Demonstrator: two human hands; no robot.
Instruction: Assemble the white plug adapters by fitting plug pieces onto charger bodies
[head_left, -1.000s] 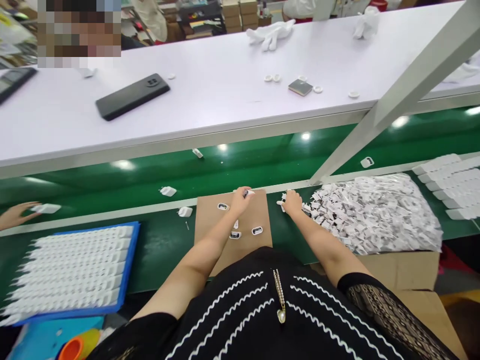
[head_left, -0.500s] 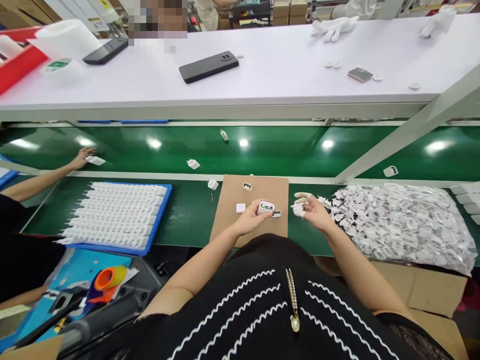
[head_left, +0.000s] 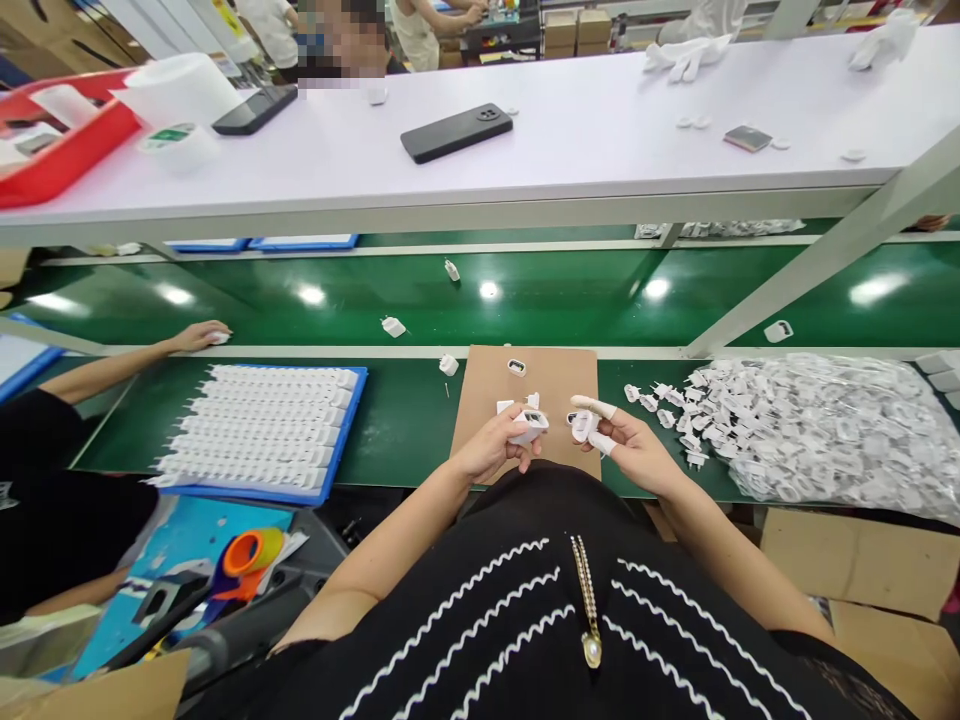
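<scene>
My left hand (head_left: 487, 446) is closed on a white charger housing (head_left: 532, 424), its open end tilted up and toward the right. Between the fingers of my right hand (head_left: 628, 440), which wears pale finger cots, is a white plug cover (head_left: 583, 427). The two pieces are apart, a short gap between them, over a brown cardboard sheet (head_left: 484, 385). Another open housing (head_left: 517, 367) stands on the sheet's far part. A small white plug piece (head_left: 532, 400) shows just behind my left hand. Part of another open housing (head_left: 571, 418) is hidden behind the plug cover.
On the right lies a plastic bag of white plug covers (head_left: 825, 430), several spilled out. A blue tray (head_left: 341, 430) on the left holds rows of chargers. Single chargers (head_left: 392, 327) lie on the green belt (head_left: 555, 320). A co-worker's hand (head_left: 202, 336) is at far left.
My right hand has come left with the plug cover, close to my left hand. The housing in my left hand has turned. The co-worker's hand has shifted right.
</scene>
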